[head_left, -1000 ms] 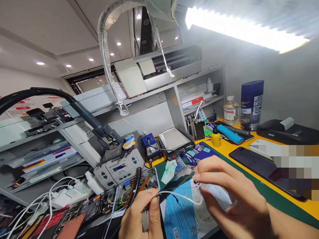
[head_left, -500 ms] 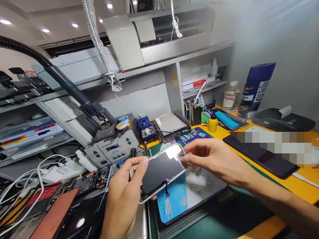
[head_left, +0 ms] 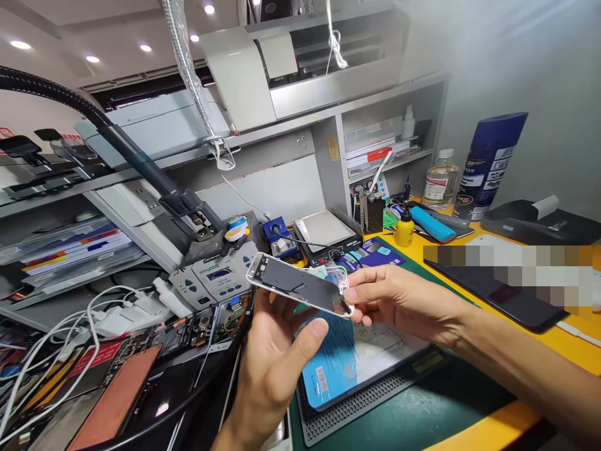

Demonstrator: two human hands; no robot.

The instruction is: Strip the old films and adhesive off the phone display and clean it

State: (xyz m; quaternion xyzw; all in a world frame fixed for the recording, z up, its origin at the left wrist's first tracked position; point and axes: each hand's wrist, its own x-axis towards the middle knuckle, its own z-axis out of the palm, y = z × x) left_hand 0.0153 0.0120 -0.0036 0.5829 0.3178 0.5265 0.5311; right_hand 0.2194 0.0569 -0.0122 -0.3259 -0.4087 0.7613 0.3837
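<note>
A white-framed phone screen (head_left: 300, 288) is tilted above the mat, its dark metal-plated back facing up. My right hand (head_left: 394, 300) pinches its right end between thumb and fingers, beside a small square home-button part. My left hand (head_left: 284, 360) is beneath the screen with the palm up. Its thumb stands apart from the frame, and its fingers are partly hidden behind the screen, so I cannot tell whether they touch it. Below both hands lies a blue-and-white sheet (head_left: 331, 373) on a dark perforated pad (head_left: 347, 407).
Left are stripped phone parts (head_left: 181, 341), a copper-coloured panel (head_left: 115, 398) and white cables (head_left: 94, 326). Behind stand a soldering station (head_left: 218, 275) and a heating plate (head_left: 326, 232). A yellow bottle (head_left: 404, 229), blue spray can (head_left: 491, 166) and black phone (head_left: 488, 294) are right.
My left hand has let go of the screen's left end, its thumb now spread away. The screen has turned, its left end rising. My right hand still grips the right end.
</note>
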